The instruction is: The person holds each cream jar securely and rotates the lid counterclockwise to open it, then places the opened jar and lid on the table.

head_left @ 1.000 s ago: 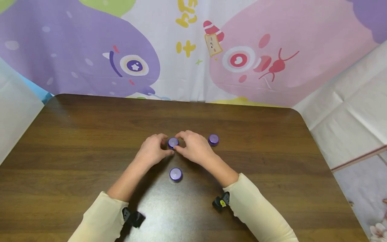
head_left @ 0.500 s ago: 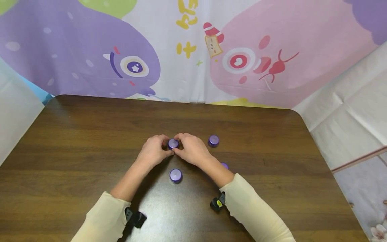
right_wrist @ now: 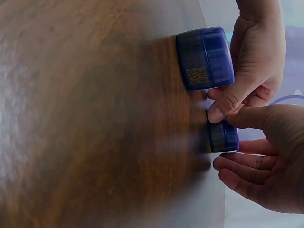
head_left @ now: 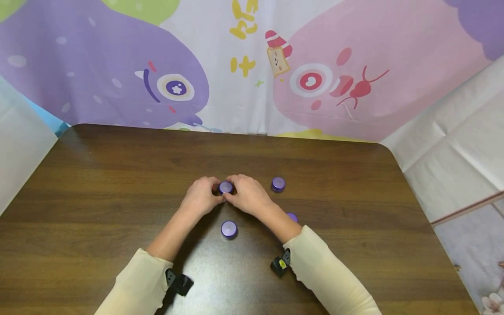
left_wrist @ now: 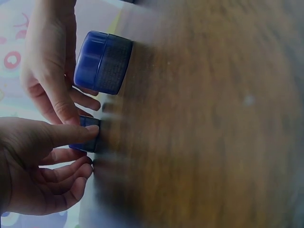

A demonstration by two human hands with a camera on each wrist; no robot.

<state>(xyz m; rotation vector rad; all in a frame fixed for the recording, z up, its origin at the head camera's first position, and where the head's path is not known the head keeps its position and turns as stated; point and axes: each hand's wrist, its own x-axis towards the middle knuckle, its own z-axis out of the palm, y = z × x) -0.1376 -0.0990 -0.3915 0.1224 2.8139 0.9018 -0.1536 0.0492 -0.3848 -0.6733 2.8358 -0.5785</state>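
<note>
A small round jar with a purple lid [head_left: 226,187] stands on the table between my two hands. My left hand [head_left: 200,197] holds its left side, with the thumb [left_wrist: 88,134] across the front of the jar. From the right, my right hand [head_left: 248,194] pinches the same jar, its thumb near the lid in the right wrist view. The two thumbs meet at the jar's near side. The fingertips behind the jar are partly hidden. A second jar [head_left: 229,229] of the same kind stands nearer, apart from both hands; it looms large in the left wrist view [left_wrist: 103,62].
Another purple-lidded jar [head_left: 278,184] stands to the right of my right hand. A further one [head_left: 292,216] is partly hidden by the right forearm. The wooden table [head_left: 118,175] ends at a printed cloth backdrop [head_left: 244,100].
My right forearm has shifted slightly left, uncovering part of the jar behind it. My right thumb has moved in toward the left thumb. The held jar stays in place.
</note>
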